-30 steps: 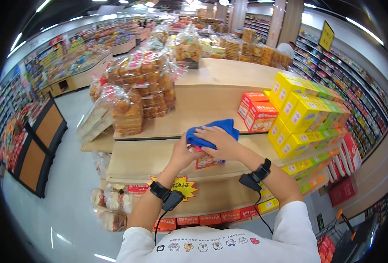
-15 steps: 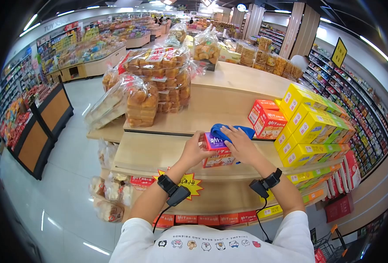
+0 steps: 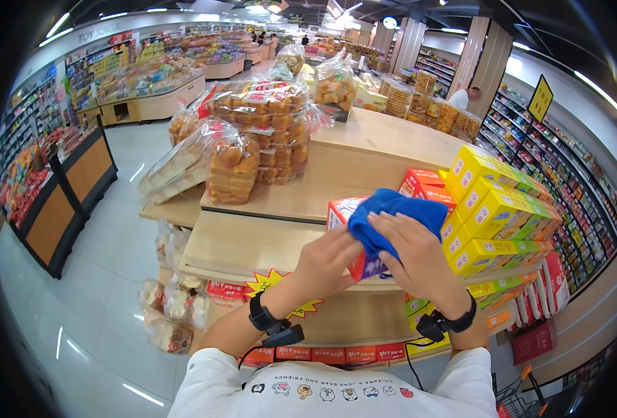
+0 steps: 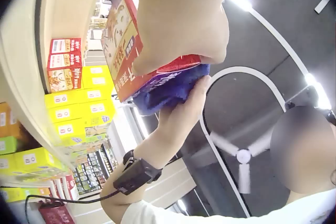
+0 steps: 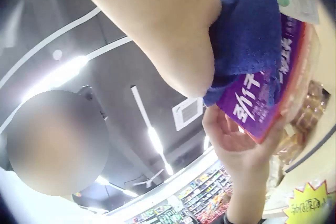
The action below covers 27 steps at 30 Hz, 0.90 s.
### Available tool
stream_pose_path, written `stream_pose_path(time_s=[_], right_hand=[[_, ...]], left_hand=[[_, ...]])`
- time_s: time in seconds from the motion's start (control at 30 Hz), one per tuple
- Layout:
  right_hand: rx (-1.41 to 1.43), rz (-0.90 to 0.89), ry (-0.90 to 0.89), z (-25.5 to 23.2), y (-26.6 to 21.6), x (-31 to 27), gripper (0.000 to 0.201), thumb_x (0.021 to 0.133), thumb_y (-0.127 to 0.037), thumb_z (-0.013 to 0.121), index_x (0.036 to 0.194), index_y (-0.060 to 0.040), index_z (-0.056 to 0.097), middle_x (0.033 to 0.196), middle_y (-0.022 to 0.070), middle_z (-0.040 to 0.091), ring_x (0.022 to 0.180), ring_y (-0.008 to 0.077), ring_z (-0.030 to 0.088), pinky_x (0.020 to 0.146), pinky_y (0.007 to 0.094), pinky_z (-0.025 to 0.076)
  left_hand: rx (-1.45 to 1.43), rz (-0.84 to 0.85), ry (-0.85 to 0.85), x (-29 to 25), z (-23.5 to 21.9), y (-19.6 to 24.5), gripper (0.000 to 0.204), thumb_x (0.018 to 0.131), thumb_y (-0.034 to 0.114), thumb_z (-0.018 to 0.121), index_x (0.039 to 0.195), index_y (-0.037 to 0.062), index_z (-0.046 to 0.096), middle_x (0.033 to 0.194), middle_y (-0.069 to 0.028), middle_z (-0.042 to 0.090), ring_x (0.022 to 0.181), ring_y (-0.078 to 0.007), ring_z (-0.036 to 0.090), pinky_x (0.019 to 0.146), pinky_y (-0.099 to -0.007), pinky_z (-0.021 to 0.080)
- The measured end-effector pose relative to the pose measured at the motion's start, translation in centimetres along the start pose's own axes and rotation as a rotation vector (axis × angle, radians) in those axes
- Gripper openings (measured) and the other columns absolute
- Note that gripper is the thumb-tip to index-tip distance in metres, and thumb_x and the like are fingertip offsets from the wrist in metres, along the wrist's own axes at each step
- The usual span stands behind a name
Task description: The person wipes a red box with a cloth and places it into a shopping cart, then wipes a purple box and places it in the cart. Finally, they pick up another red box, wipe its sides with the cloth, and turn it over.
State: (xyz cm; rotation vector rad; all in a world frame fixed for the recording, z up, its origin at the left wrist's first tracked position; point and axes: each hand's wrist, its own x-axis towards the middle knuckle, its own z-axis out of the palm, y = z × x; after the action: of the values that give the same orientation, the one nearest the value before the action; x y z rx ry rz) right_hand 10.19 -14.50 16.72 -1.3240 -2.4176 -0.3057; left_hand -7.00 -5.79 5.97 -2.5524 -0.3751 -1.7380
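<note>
My left hand (image 3: 328, 261) grips a red box with a purple face (image 5: 257, 111) by its side, holding it up over the front of the shelf. A folded blue cloth (image 3: 399, 209) covers much of the box in the head view. My right hand (image 3: 414, 249) holds the cloth against the box, its fingers spread over the top of the cloth. From the right wrist, the purple face with white lettering shows beside the cloth, and the left thumb and fingers are at the box's lower corner.
Red boxes (image 3: 427, 184) and stacked yellow boxes (image 3: 486, 198) stand on the shelf to the right. Bagged bread (image 3: 260, 118) is piled at the left. A yellow star-shaped price sign (image 3: 267, 280) hangs at the shelf front. A person in white (image 3: 459, 99) stands far back.
The box has been raised from the lower shelf and tilted, its other sides now turned toward the cloth. Both hands have moved with it, up and slightly right. The head view has shifted too.
</note>
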Motion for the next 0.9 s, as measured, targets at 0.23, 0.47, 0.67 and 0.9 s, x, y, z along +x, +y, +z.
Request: stream_pose_path(time_s=[0.23, 0.47, 0.67, 0.9], right_hand=[[0.058, -0.169, -0.244, -6.0, -3.4, -1.4, 0.061, 0.084, -0.034, 0.056, 0.134, -0.0010, 0.044, 0.138, 0.0162, 0.045, 0.128, 0.0337, 0.041, 0.108, 0.0448, 0.030], [0.027, -0.224, -0.339, -7.8, -3.9, -1.5, 0.064, 0.084, -0.038, 0.056, 0.136, -0.0035, 0.043, 0.141, 0.0157, 0.042, 0.131, 0.0322, 0.039, 0.109, 0.0462, 0.026], [0.076, -0.108, -0.201, -6.4, -1.9, 0.0, 0.064, 0.083, -0.032, 0.058, 0.136, -0.0005, 0.040, 0.141, 0.0182, 0.041, 0.131, 0.0363, 0.038, 0.109, 0.0464, 0.027], [0.118, -0.332, -0.124, -3.0, -0.8, -1.0, 0.054, 0.075, -0.014, 0.060, 0.128, -0.0038, 0.053, 0.136, 0.0133, 0.049, 0.130, 0.0368, 0.039, 0.107, 0.0464, 0.032]], left_hand=[[0.066, 0.453, 0.108, 0.4, -3.8, 2.2, 0.031, 0.077, 0.014, 0.067, 0.106, 0.0186, 0.057, 0.107, 0.0030, 0.059, 0.108, -0.0205, 0.057, 0.088, -0.0315, 0.053], [0.037, 0.538, 0.018, 0.6, -6.3, 5.2, 0.030, 0.081, 0.015, 0.065, 0.107, 0.0196, 0.052, 0.114, 0.0045, 0.055, 0.110, -0.0160, 0.054, 0.097, -0.0334, 0.048], [0.064, 0.622, -0.053, 0.6, -6.6, 5.7, 0.032, 0.084, 0.018, 0.064, 0.112, 0.0209, 0.050, 0.122, 0.0039, 0.054, 0.114, -0.0155, 0.054, 0.092, -0.0305, 0.049], [0.063, 0.576, -0.209, 0.1, -8.4, 5.2, 0.036, 0.080, 0.015, 0.064, 0.113, 0.0197, 0.050, 0.120, 0.0022, 0.052, 0.113, -0.0169, 0.052, 0.095, -0.0337, 0.048]])
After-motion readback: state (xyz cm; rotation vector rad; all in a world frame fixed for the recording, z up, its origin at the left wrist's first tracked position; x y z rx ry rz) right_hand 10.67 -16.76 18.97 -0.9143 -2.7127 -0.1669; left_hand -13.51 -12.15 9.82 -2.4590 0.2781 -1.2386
